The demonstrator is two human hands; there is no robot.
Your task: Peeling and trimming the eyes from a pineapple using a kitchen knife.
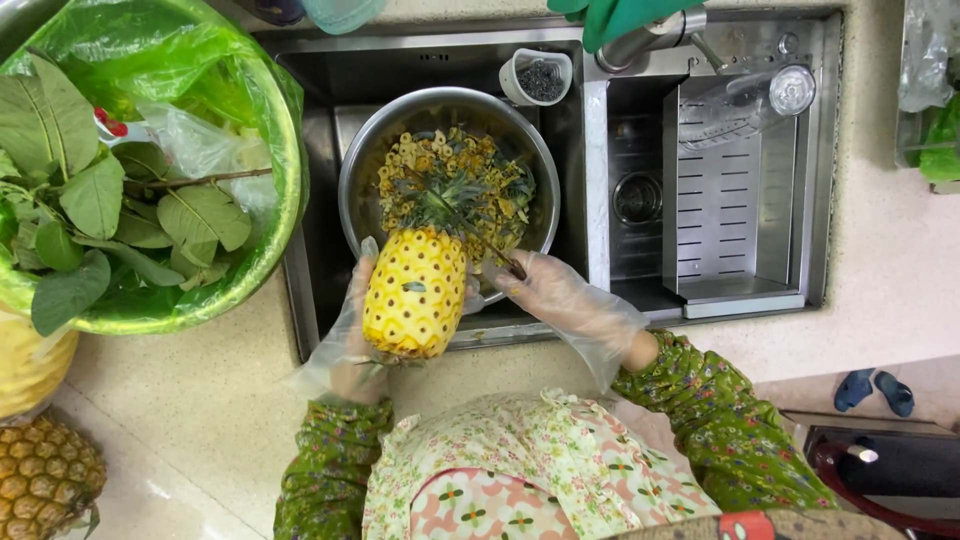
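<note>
A peeled yellow pineapple (415,292) with its green crown still on is held over a steel bowl (366,158) in the sink. My left hand (347,335), in a clear plastic glove, grips the fruit's lower left side. My right hand (548,290), also gloved, holds a thin knife (488,247) whose blade lies across the crown end of the pineapple. The bowl holds several pieces of pineapple peel and trimmings (455,165).
A green plastic-lined basin (262,225) of leaves sits at the left on the counter. An unpeeled pineapple (45,478) lies at the lower left. The steel sink (640,190) has a drain rack (735,190), a faucet (650,40) and a small white cup (540,78).
</note>
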